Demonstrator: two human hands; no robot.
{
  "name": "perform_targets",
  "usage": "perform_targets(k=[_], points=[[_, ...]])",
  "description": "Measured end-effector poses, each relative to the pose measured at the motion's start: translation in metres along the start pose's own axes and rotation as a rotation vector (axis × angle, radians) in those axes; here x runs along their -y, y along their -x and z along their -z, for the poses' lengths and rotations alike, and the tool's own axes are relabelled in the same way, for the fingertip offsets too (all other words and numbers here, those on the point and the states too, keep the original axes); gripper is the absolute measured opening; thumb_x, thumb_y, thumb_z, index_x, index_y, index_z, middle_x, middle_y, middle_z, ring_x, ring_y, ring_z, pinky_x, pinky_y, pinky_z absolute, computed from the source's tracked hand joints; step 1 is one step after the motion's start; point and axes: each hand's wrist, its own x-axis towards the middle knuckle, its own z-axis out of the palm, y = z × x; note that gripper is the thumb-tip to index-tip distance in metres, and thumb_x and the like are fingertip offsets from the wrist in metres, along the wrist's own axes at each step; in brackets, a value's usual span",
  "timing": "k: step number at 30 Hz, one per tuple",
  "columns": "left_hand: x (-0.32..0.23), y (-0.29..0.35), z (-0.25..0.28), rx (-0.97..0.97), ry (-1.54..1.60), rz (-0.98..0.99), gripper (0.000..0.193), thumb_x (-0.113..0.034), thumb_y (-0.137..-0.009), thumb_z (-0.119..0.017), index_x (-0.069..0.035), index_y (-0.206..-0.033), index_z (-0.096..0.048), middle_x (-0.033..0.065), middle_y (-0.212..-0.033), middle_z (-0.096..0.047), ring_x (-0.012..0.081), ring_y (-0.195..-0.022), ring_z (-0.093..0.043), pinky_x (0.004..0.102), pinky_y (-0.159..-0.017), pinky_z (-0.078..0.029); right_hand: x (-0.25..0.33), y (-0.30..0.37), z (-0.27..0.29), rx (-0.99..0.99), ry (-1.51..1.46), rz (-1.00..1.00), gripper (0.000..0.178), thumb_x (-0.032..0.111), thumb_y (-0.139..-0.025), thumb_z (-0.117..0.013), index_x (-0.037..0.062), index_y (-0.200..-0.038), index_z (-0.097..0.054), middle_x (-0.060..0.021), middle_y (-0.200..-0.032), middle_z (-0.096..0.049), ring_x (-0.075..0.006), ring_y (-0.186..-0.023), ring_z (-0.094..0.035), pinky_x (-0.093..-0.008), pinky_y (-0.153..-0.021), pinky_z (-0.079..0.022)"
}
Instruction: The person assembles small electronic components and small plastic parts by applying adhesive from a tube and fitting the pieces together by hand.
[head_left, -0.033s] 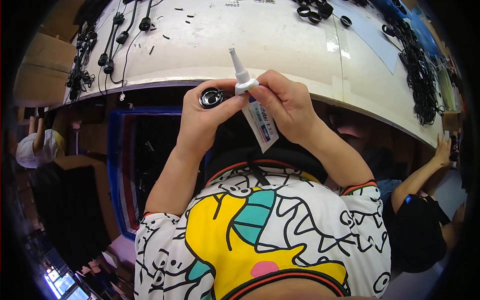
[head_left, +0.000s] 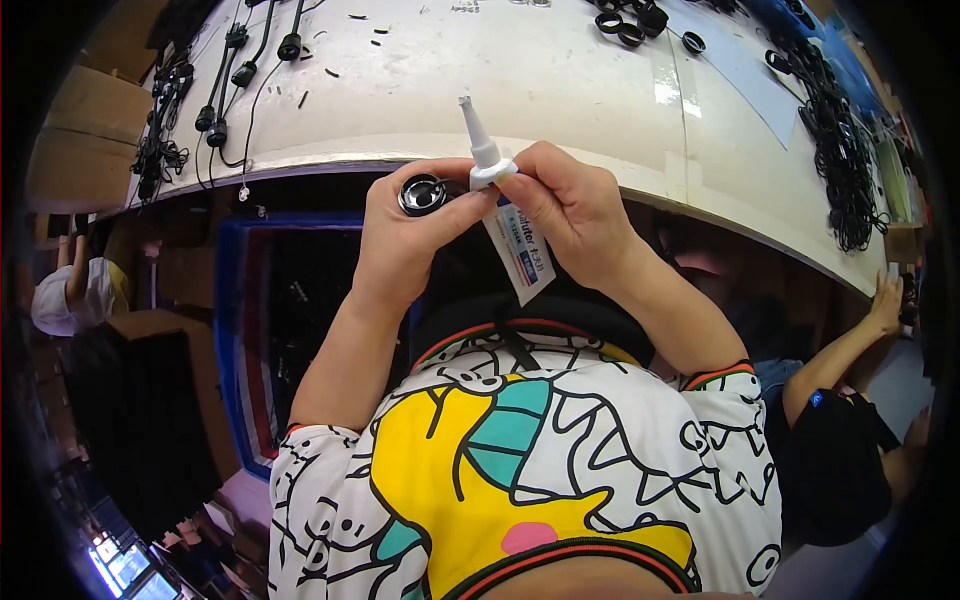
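Note:
A white squeeze tube (head_left: 527, 255) with a long, narrow nozzle is pinched at its neck by the thumb and fingers of my right hand (head_left: 575, 205). The nozzle points up toward the table and the flat printed body hangs down below my fingers. My left hand (head_left: 398, 235) is closed round a short black cylindrical part (head_left: 422, 195), whose round, shiny end faces up. The left thumb reaches across to the tube's neck beside the right thumb. Both hands are just off the table's near edge, close together. My fingers cover much of both things.
On the white table (head_left: 540, 85) lie black cables with sockets (head_left: 217, 132) at the left. Black rings (head_left: 630, 35) sit at the far right, near a cable bundle (head_left: 840, 170). Under the left edge stands a blue-rimmed bin (head_left: 232, 330). Another person's arm (head_left: 850, 345) is at right.
The hanging body of the tube has turned slightly, so its printed face shows at a different angle. Both hands stay in nearly the same place.

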Motion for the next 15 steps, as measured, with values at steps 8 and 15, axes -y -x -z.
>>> perform_targets(k=[8,15], points=[[0.004,-0.004,0.002,0.066,-0.062,0.009,0.022,-0.003,-0.07,-0.067,0.002,-0.091,-0.061,0.0067,-0.077,-0.062,0.0089,-0.067,-0.058,0.0186,-0.06,-0.048,-0.013,0.002,-0.007,-0.076,-0.012,0.082,0.022,0.023,-0.081,-0.059,0.003,-0.073,-0.052,-0.0101,-0.058,-0.054,-0.0216,-0.049,-0.054,-0.0267,-0.045,-0.041],[0.005,-0.006,0.006,0.1,-0.033,0.008,0.017,-0.003,-0.071,-0.066,0.001,-0.086,-0.061,0.0046,-0.071,-0.06,0.0067,-0.06,-0.055,0.0167,-0.054,-0.044,-0.009,0.002,-0.009,-0.069,-0.058,0.081,0.025,0.021,-0.082,-0.059,0.0025,-0.068,-0.05,-0.0089,-0.055,-0.05,-0.0186,-0.045,-0.047,-0.0258,-0.043,-0.037]])
